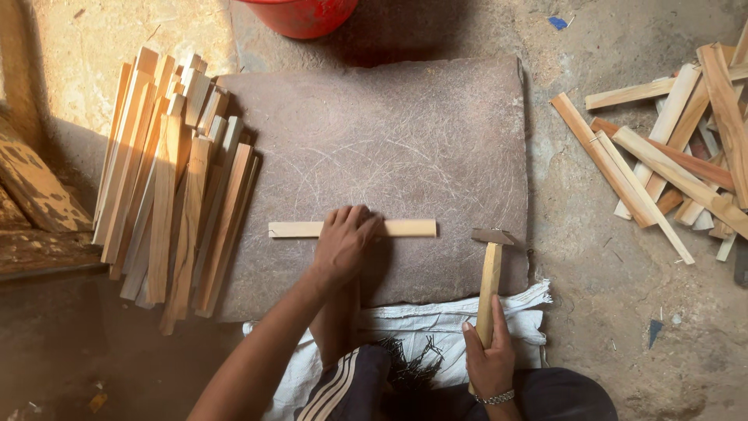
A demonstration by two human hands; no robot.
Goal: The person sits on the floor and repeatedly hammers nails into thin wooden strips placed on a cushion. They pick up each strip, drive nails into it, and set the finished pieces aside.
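surface: a flat, scratched stone slab (405,132) is lying on a dusty concrete floor (623,312); its near edge is meeting a folded white woven sack (436,320).
room: light is falling on the far left of the floor, while the near left corner is sitting in shadow beside a worn wooden plank (31,187).
wooden strip: a pale wooden strip (405,228) is lying crosswise on the near part of the slab.
left hand: the left hand (345,238) is pressing down on the middle of the strip, fingers curled over it.
right hand: the right hand (489,355) is wrapping its grip around the wooden handle of a hammer (491,265), whose head is hovering at the slab's right near corner, just beyond the strip's end.
edges: a stack of slats (171,179) is crowding the slab's left edge; a red bucket (300,15) is sitting at the far edge.
open room: bare slab is stretching beyond the strip; a loose heap of offcuts (670,148) is lying well apart on the right.
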